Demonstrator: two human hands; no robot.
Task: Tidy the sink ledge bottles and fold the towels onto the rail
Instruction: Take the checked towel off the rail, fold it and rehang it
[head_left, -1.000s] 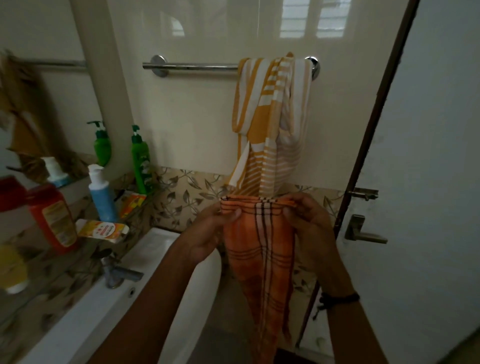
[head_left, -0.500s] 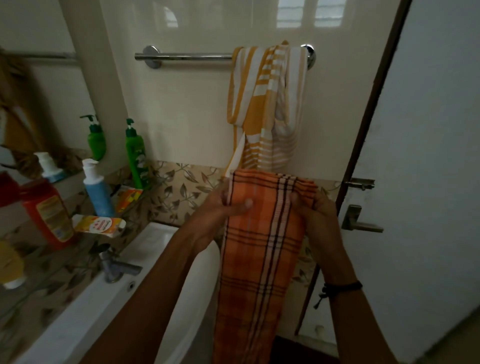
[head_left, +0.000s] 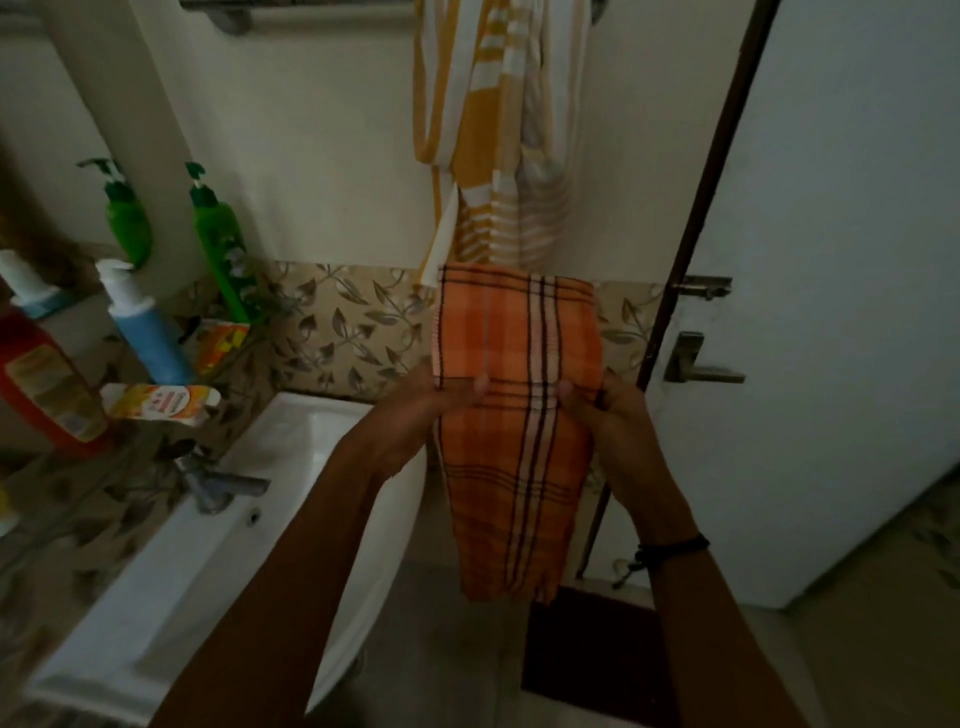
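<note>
An orange checked towel (head_left: 511, 415) hangs folded in front of me, its upper flap doubled over toward me. My left hand (head_left: 426, 410) pinches its left edge and my right hand (head_left: 605, 410) pinches its right edge, thumbs on the front. Behind it a yellow and white striped towel (head_left: 493, 130) hangs bunched from the chrome rail (head_left: 234, 13) at the top edge. On the sink ledge at left stand a green pump bottle (head_left: 221, 244), a blue bottle with a white cap (head_left: 148, 332), a red bottle (head_left: 44, 384) and a lying orange tube (head_left: 156, 401).
A white sink (head_left: 208, 545) with a chrome tap (head_left: 218, 480) lies below the ledge. A mirror at left reflects the bottles. A white door (head_left: 841, 312) with a metal handle (head_left: 696, 364) stands at right, a dark mat (head_left: 582, 649) on the floor below.
The towel's top has been folded down over my fingers, so it hangs shorter. My view has dropped, leaving the rail at the top edge.
</note>
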